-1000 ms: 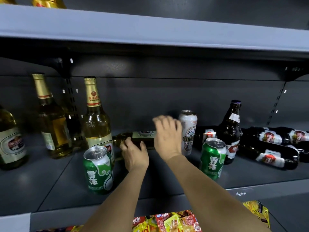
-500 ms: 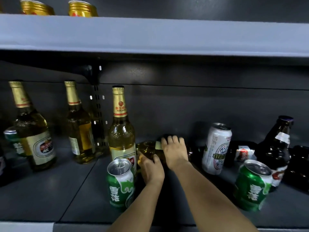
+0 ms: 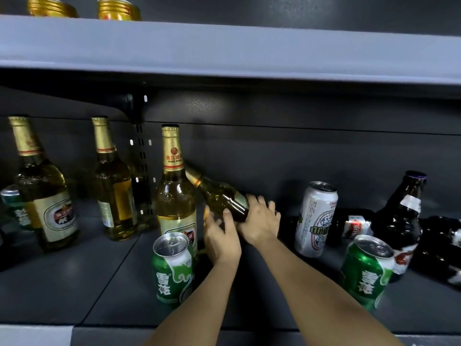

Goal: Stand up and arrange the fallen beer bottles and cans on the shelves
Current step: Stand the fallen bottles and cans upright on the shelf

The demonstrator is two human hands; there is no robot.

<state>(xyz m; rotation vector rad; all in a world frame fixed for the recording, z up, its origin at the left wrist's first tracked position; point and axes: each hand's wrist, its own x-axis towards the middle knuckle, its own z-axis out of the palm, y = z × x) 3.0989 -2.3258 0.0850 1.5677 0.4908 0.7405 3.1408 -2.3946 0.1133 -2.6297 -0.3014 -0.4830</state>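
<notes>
A golden glass beer bottle (image 3: 219, 194) is tilted, its gold neck pointing up-left behind an upright gold-foil bottle (image 3: 175, 193). My right hand (image 3: 259, 222) grips the tilted bottle's lower body. My left hand (image 3: 220, 236) holds it from below with the thumb on the glass. Two green cans stand upright, one (image 3: 172, 269) by my left wrist and another (image 3: 368, 268) on the right. A white can (image 3: 315, 218) stands right of my hands. Dark brown bottles (image 3: 441, 248) lie fallen at far right, next to an upright dark bottle (image 3: 403, 218).
Two more golden bottles (image 3: 43, 186) (image 3: 113, 186) stand on the left of the dark shelf (image 3: 74, 283), with a green can (image 3: 15, 208) behind them. The upper shelf's grey edge (image 3: 224, 51) hangs close overhead, carrying gold cans (image 3: 117, 8).
The fallen golden bottle has been lifted from flat on the shelf to a tilt, neck rising up-left. Both hands moved with it. The camera moved closer and shifted left.
</notes>
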